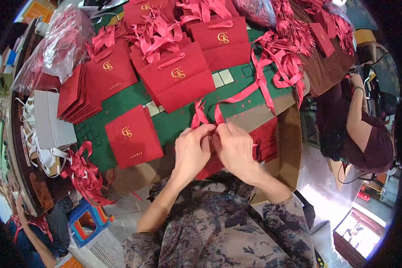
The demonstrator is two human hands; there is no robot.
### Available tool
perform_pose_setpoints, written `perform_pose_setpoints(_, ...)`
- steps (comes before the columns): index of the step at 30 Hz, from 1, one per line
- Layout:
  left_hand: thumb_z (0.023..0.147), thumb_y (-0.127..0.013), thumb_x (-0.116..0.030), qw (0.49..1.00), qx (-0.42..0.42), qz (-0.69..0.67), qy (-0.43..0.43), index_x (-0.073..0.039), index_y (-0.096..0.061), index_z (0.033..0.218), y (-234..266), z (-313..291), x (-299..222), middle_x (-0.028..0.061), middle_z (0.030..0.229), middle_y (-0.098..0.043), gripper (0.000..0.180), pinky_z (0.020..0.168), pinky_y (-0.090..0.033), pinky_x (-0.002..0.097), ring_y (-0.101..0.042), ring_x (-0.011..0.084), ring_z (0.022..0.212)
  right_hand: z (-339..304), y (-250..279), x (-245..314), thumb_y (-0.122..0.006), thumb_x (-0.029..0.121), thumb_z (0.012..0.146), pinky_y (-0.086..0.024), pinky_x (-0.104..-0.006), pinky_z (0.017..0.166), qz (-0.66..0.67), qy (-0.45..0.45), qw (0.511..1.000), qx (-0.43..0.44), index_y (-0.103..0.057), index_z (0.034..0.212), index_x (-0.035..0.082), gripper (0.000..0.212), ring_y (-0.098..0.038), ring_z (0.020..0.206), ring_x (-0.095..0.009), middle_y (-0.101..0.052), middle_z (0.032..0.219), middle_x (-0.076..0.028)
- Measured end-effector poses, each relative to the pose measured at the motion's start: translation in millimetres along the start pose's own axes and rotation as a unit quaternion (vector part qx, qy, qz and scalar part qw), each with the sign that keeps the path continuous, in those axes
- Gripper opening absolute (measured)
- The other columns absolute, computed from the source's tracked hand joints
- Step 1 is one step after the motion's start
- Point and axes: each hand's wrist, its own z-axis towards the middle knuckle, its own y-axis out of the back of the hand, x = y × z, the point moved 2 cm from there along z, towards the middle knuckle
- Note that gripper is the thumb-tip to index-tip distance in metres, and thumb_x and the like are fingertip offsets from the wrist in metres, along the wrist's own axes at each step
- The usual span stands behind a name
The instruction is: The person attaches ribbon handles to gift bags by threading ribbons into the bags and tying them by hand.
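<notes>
Close together at the table's near edge, my left hand [192, 148] and my right hand [235, 149] pinch a red ribbon [218, 114]. Its loose ends stand up above my fingers; the part between the fingertips is hidden. Under my hands, partly covered, is a red paper piece [210, 168], which looks like a bag. Left of my left hand a flat red paper bag [134, 137] with a gold emblem lies on the green mat [91, 134]. Beyond my hands, a stack of red gift bags [178, 78] has ribbon handles.
An open cardboard box [290, 147] with red bags [267, 139] stands at my right. Loose ribbons [288, 67] trail at the far right; another ribbon bundle [85, 174] hangs at the left edge near a grey-white box [53, 119]. A co-worker's arm [359, 116] shows at right.
</notes>
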Motion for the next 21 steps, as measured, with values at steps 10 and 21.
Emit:
perform_pose_setpoints(10, 0.083, -0.067, -0.001, 0.986, 0.015, -0.149, 0.070, -0.002, -0.064, 0.098, 3.6, 4.0, 5.3, 0.0154, 0.089, -0.072, 0.015, 0.074, -0.056, 0.0398, -0.071, 0.0317, 0.081, -14.0, 7.7, -5.9, -0.073, 0.005, 0.083, -0.054, -0.0394, 0.068, 0.140, -0.053, 0.987, -0.062, -0.062, 0.099, 0.003, 0.020, -0.068, 0.079, -0.032, -0.067, 0.090, -0.012)
perform_pose_setpoints(21, 0.082, -0.070, -0.001, 0.994, -0.057, -0.096, -0.014, -0.001, -0.066, 0.094, -3.6, -1.9, -0.5, 0.0138, 0.086, -0.071, 0.013, 0.073, -0.055, 0.0374, -0.070, 0.0280, 0.081, -2.1, 34.8, -14.8, -0.074, 0.006, 0.081, -0.052, -0.0383, 0.066, 0.165, -0.015, 0.981, -0.098, -0.069, 0.099, 0.007, 0.019, -0.064, 0.079, -0.030, -0.063, 0.090, -0.010)
